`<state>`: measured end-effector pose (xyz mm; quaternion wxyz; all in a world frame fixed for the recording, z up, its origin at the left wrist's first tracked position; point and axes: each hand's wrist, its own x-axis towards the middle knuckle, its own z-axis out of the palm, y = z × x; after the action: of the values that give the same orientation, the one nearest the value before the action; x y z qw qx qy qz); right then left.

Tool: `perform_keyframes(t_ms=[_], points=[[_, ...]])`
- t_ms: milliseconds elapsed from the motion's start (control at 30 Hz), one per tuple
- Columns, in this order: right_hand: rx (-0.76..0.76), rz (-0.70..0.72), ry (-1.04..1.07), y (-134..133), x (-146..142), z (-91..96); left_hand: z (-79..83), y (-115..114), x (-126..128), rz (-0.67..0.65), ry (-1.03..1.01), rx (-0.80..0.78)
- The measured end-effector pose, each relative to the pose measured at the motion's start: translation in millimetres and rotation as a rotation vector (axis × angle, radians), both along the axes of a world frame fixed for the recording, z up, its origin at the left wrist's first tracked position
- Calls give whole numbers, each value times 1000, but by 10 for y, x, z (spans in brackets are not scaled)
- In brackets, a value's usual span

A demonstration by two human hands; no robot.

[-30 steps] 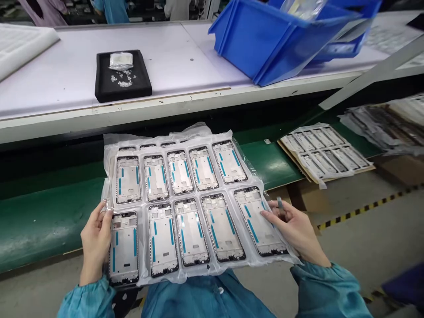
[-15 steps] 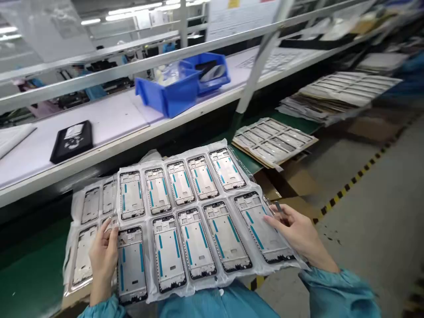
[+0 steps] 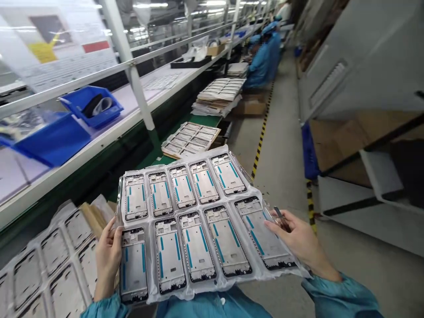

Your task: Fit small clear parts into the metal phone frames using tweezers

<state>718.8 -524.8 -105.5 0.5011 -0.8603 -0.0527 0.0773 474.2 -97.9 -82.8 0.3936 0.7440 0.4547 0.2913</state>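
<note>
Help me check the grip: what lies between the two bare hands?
In the head view, a white plastic tray bearing ten rectangular silver frames lies between the left hand and right hand.

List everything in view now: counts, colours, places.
tray: one, whitish, centre
frames: ten, silver, in the tray
bench: one, whitish, left
bins: two, blue, on the bench
other trays: several, pale, lower left and ahead
sign: one, white, upper left
carton: at least one, brown, ahead
tape: two strips, black-yellow, right
panel: one, grey, upper right
people: several, blue, far ahead
left hand: one, teal-sleeved, tray's left
right hand: one, teal-sleeved, tray's right
</note>
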Motion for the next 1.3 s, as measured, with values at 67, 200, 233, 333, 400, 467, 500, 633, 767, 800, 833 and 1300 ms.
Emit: perform_keyframes(t_ms=[67, 200, 233, 333, 400, 467, 500, 633, 767, 800, 833, 1300], points=[[-28, -66, 7, -180, 43, 1, -2, -50, 328, -55, -2, 7], [-97, -200, 52, -437, 113, 24, -35, -108, 932, -146, 25, 30], [-111, -226, 63, -480, 136, 35, -62, -114, 1063, -167, 34, 33], [-122, -285, 64, -566, 240, 61, -187, -140, 1368, -211, 41, 12], [-103, -302, 40, -591, 313, 62, -282, -161, 1464, -249, 47, -21], [-81, -289, 13, -568, 303, 72, -341, -149, 1431, -282, 73, -42], [-72, -275, 2, -526, 234, 96, -341, -115, 1350, -292, 83, -45], [-36, -238, -23, -185, -553, 355, -98, 201, 587, -271, 54, -35], [-20, -215, -68, -69, -1247, 474, 81, 229, -303, -229, 6, -56], [-18, -185, -83, -91, -1293, 432, 58, 153, -497, -199, -3, -60], [-15, -138, -95, -81, -1339, 386, 35, 96, -725, -158, -9, -59], [77, 146, -65, 2367, -4452, 1033, 1052, 1985, -5146, -79, -230, -319]])
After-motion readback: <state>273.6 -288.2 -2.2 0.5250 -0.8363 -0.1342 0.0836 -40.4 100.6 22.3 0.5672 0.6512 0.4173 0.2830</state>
